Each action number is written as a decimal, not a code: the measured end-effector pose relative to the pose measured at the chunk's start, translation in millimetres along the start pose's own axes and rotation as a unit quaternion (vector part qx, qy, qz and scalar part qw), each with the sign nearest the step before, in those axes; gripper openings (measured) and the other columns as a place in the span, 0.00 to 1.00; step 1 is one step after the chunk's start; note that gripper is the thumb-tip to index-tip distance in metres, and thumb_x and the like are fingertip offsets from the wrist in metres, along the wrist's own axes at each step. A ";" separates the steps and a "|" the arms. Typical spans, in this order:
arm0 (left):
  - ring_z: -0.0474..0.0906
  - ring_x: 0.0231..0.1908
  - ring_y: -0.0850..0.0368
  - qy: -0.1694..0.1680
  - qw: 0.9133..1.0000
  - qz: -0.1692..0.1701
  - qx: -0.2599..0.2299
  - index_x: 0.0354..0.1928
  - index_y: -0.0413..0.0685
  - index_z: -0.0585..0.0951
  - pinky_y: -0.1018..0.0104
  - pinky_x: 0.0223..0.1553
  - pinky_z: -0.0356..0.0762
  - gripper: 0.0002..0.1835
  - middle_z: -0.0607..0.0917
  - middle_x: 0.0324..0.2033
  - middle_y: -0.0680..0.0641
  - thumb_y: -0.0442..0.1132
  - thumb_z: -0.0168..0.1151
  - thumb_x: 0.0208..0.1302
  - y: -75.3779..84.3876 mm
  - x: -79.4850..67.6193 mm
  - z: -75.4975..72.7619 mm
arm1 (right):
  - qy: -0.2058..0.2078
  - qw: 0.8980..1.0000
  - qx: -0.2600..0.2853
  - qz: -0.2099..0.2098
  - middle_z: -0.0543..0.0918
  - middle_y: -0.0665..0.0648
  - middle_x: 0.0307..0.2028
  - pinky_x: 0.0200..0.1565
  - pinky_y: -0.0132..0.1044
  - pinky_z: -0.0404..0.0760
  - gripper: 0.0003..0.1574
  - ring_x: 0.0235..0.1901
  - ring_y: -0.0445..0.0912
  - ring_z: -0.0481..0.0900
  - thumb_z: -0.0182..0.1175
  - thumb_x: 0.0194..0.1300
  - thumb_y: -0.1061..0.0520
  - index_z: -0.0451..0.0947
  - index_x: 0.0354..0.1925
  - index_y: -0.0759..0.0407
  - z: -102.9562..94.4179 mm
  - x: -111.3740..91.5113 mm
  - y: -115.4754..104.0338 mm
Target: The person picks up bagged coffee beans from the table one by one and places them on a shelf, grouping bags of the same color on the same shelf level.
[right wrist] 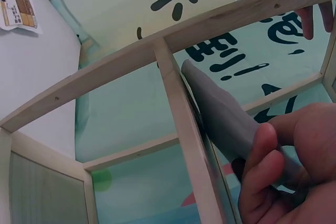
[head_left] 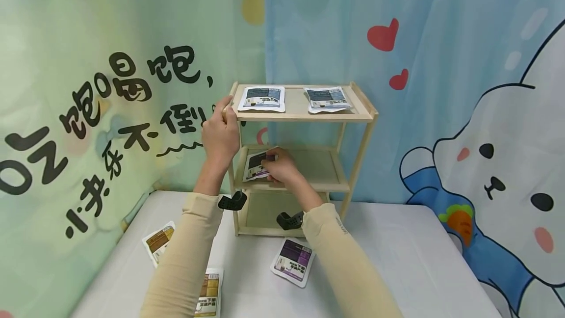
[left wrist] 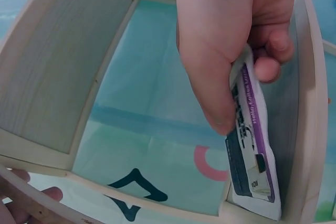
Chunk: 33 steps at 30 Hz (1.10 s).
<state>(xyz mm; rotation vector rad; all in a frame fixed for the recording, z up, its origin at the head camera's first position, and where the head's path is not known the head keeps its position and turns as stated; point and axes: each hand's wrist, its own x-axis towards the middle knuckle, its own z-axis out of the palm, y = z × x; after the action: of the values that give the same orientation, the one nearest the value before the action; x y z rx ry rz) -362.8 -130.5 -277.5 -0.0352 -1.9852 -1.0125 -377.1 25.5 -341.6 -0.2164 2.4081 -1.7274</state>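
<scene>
A three-tier wooden shelf point(head_left: 304, 118) stands on the white table. My left hand point(head_left: 220, 134) grips the left end of its top tier, fingers over the rail. Over the left part of the middle tier, my right hand point(head_left: 284, 166) pinches a white pouch with a dark and purple label point(head_left: 255, 167) between thumb and fingers. The left wrist view has this pouch point(left wrist: 252, 140) tilted, its far end down by the tier's corner. From the right wrist its plain grey back point(right wrist: 220, 108) shows close beside the wooden frame.
Two blue-labelled pouches, one left point(head_left: 262, 99) and one right point(head_left: 327, 99), lie on the top tier. Another purple-labelled pouch point(head_left: 293, 262) lies on the table before the shelf. Two brown-labelled pouches point(head_left: 159, 242) lie at the left, partly behind my left sleeve. Printed curtains hang behind.
</scene>
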 end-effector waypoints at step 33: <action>0.51 0.12 0.57 0.008 1.000 0.008 -0.016 0.61 0.52 0.79 0.62 0.15 0.50 0.27 0.61 0.10 0.51 0.49 0.38 0.67 0.4 0.5 1.3 | 0.032 0.986 -0.142 -0.075 0.74 0.64 0.55 0.28 0.40 0.74 0.32 0.11 0.44 0.70 0.56 0.70 0.52 0.65 0.67 0.63 -12.2 -38.0 15.9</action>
<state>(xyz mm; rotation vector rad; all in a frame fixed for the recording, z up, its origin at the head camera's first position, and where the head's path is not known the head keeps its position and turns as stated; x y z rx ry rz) -363.8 -129.6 -277.3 -0.0597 -1.9508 -1.0306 -343.1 50.0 -350.8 -0.3944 2.7455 -1.4581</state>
